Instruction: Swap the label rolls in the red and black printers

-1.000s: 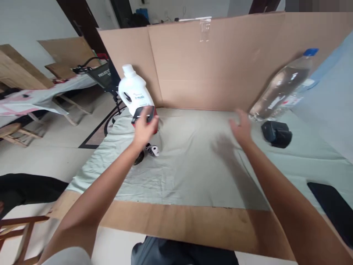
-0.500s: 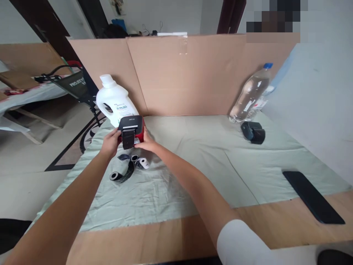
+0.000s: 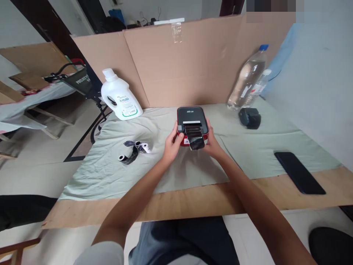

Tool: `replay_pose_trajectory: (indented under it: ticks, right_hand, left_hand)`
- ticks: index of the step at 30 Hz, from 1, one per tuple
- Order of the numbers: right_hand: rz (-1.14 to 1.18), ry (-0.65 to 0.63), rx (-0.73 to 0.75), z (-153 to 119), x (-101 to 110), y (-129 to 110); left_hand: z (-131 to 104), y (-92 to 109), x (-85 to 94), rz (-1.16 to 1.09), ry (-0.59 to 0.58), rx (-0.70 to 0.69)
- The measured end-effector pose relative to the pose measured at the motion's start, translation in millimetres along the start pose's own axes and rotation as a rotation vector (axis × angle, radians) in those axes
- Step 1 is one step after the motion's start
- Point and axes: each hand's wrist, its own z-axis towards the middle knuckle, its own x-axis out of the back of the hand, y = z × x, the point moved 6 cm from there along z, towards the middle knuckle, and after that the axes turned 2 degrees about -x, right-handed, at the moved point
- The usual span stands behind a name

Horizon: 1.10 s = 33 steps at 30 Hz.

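In the middle of the pale green cloth (image 3: 165, 173) is a black and red label printer (image 3: 190, 115). A glossy black strip (image 3: 196, 140) hangs out of its front slot. My left hand (image 3: 171, 143) grips the printer's left side, thumb at the front corner. From the other side my right hand (image 3: 213, 143) holds it, its fingers partly hidden behind the casing. Whether the printer rests fully on the cloth I cannot tell. To the left lie small rolls: one with a dark unrolled strip (image 3: 129, 158) and a white one (image 3: 145, 148).
A white detergent jug (image 3: 121, 97) stands back left against a cardboard panel (image 3: 190, 70). At back right are a large clear bottle (image 3: 248, 77), a smaller bottle (image 3: 258, 88) and a small black device (image 3: 250, 118). A dark flat slab (image 3: 300, 173) lies near the right front edge.
Both hands have carried the printer from beside the jug, rightward to the middle of the cloth. The rolls stay on the left. My view has shifted too.
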Motion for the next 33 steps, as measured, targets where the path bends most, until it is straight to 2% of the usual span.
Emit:
replay_pose_trajectory:
  ticks: [2, 4, 12, 18, 21, 24, 33]
  right_hand:
    - [-0.025, 0.008, 0.01, -13.7, 8.2, 7.9]
    - [-0.048, 0.024, 0.007, -19.6, 8.2, 14.5]
    - [-0.076, 0.039, -0.025, -23.0, -10.8, 31.8]
    - [-0.056, 0.021, -0.01, -25.4, -13.6, 39.8]
    - [-0.063, 0.022, -0.014, -26.7, -13.5, 42.1]
    - [-0.074, 0.029, -0.014, -28.2, -14.0, 43.9]
    - [-0.064, 0.039, -0.046, -33.9, -7.2, 41.0]
  left_hand:
    - [-16.4, -16.0, -11.2, -0.046, 0.024, 0.034]
    - [-23.4, -30.4, -14.9, -0.07, 0.036, 0.05]
    - [-24.2, -59.1, -6.3, -0.128, 0.034, 0.064]
    - [-31.2, -65.3, -7.1, -0.019, 0.036, 0.108]
    - [-31.7, -66.4, -6.8, -0.065, 0.028, 0.109]
    - [-30.8, -63.2, -5.9, -0.11, 0.016, 0.105]
    - [-31.3, -56.7, 1.3, -0.023, 0.057, 0.049]
